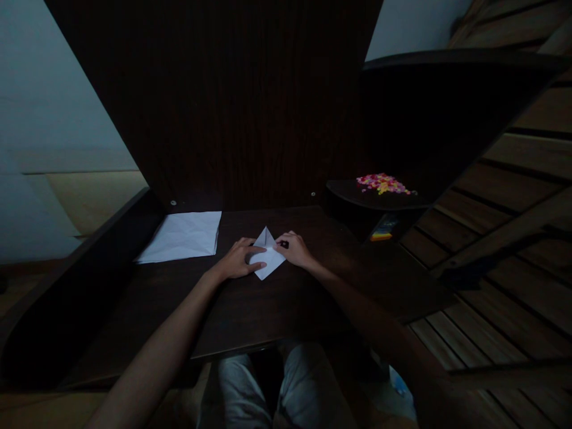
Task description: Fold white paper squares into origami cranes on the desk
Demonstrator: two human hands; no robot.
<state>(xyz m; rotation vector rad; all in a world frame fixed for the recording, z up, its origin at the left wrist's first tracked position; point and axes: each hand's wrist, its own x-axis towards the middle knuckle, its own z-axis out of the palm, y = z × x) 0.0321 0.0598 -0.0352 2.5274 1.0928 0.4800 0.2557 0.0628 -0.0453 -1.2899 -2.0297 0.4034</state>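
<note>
A small sheet of white folded paper (267,258) lies on the dark desk in front of me, one corner pointing away and another towards me. A crease or flap edge runs down from its far corner. From the left, my left hand (240,259) rests on the paper with thumb and fingers spread, pressing it against the desk. At the paper's right side, my right hand (294,248) has its fingers curled and pinches the edge between thumb and fingertips. The paper under the fingers is hidden.
A stack of white paper sheets (185,235) lies on the left of the desk (277,310). Small pink and yellow pieces (382,183) are heaped on a low corner shelf (344,190) at right. A dark side panel (80,280) borders the desk on the left.
</note>
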